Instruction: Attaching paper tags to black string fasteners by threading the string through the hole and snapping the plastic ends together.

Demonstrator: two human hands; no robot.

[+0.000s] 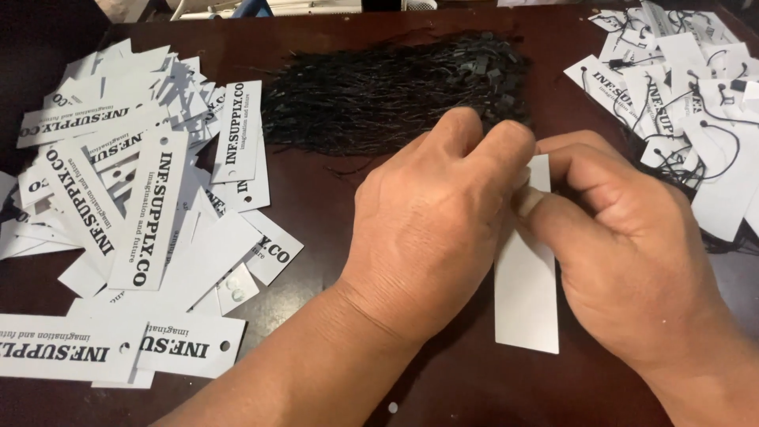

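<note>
Both forearms are bare, with no sleeves in view. The left hand point(431, 217) and right hand point(632, 253) wear no gloves, rings or watch; fingernails are short.

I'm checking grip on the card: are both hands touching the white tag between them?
Touching. The head view shows the left hand and right hand both pinching the top of the white tag, fingers overlapping its upper edge.
</note>
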